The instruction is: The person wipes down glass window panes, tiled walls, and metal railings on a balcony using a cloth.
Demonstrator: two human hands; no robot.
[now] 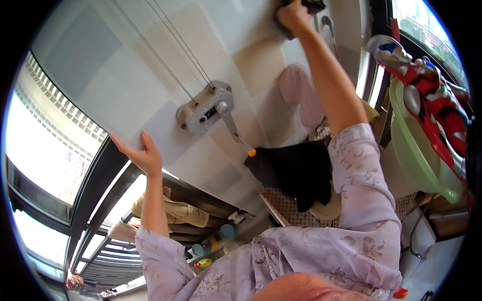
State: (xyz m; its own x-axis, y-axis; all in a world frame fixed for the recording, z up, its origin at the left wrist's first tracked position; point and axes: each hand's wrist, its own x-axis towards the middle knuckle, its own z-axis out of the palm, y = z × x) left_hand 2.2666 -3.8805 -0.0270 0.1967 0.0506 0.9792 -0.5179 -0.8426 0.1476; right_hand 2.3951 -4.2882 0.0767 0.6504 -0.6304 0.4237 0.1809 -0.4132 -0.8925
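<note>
My left hand [141, 156] is raised beside the dark window frame [90, 184]. Its fingers are apart and hold nothing; whether it touches the wall is unclear. High up at the top edge, my right hand [293, 17] grips a dark object [284, 26], blurred and partly cut off. On the tiled wall [211, 34] between my arms sits a hand-crank winch [205, 109] with thin cables running upward. Its crank handle [229, 120] points down and ends in an orange knob [252, 152]. A black cloth [297, 169] hangs just below the knob.
Pinkish slippers or similar soft items [301, 92] are against the wall. A green plastic basin [410, 139] and a red-and-silver toy figure [437, 101] stand at right. Low on the left are a dark slatted rack [116, 259] with draped beige cloth [184, 212] and teal containers [228, 231].
</note>
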